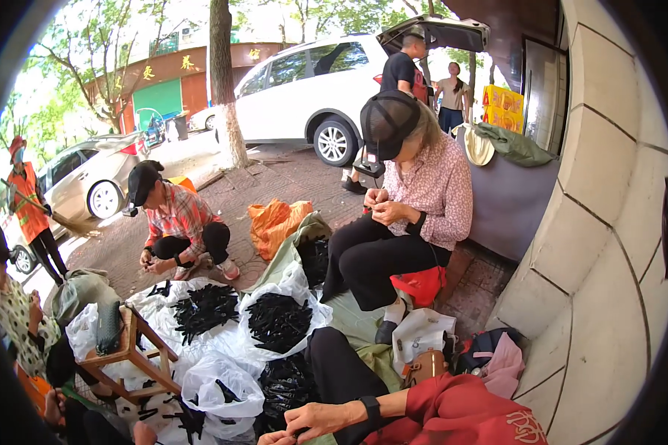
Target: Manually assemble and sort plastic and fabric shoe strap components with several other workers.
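At the lower edge my right hand [315, 420], with a black band on its wrist, has its fingers pinched together. My left hand [276, 438] meets it there, fingers closed and partly cut off by the frame. Whatever small thing is between them is too hidden to name. Just beyond lies a heap of shiny black pieces [283, 386] in plastic. Farther off, slim black pieces [279, 322] fill an open white plastic bag [321, 315]. Another pile of black pieces [204, 309] spreads on white plastic sheeting. A translucent bag [223, 382] sits left of my hands.
A co-worker in a patterned shirt [434, 174] sits ahead, another in a plaid shirt [182, 215] squats farther left, both handling small things. A wooden stool [130, 348] stands left. Bags and pink cloth [505, 363] lie right, beside a tiled wall [571, 297]. Cars stand behind.
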Available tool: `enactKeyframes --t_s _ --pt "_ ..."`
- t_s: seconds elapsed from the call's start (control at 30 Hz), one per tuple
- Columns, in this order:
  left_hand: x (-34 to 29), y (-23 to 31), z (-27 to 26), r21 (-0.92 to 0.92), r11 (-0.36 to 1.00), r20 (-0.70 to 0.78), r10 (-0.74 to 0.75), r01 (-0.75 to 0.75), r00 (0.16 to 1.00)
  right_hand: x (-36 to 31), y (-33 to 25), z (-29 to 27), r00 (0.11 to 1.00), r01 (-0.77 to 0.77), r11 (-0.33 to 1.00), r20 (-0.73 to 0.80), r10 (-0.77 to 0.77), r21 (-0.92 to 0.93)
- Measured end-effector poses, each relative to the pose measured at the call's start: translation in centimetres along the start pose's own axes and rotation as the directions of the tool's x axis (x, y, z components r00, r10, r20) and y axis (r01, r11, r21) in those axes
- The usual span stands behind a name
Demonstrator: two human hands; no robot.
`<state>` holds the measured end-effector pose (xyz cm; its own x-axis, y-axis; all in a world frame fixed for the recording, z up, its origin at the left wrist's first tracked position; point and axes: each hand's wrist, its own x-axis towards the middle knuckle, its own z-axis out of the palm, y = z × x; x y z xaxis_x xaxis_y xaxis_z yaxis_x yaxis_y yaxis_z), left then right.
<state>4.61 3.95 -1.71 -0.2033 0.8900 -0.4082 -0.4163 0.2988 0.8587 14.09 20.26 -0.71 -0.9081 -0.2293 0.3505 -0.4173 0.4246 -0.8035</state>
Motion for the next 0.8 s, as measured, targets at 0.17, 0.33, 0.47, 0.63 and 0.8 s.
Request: enactKeyframes --t_s 0.17,0.33,0.47,0.63,0.8 --pt "-0.7 1.2 0.8 0.011 0.999 -0.045 -0.048 0.049 0.998 0.1 0.0 0.2 1.000 0.002 1.000 -0.013 -0.002 -0.017" --pt "-0.1 0.1 0.0 -0.009 0.998 -0.014 -0.056 0.056 0.998 0.4 -0.4 0.1 0.999 -0.024 0.999 0.043 0.022 0.042" --pt "0.3 -0.2 0.0 0.024 0.999 -0.031 -0.035 0.036 0.999 -0.1 0.8 0.6 0.999 0.051 0.998 0.009 -0.051 -0.020" --pt "0.0 0.1 0.7 0.001 1.000 -0.053 0.012 -0.012 0.999 0.1 -0.5 -0.2 0.999 -0.020 0.999 0.048 0.022 -0.050" --pt "-0.5 0.4 0.9 -0.002 0.998 -0.117 -0.067 0.068 0.991 -0.7 0.6 1.2 0.999 0.041 0.984 0.017 -0.038 -0.176"
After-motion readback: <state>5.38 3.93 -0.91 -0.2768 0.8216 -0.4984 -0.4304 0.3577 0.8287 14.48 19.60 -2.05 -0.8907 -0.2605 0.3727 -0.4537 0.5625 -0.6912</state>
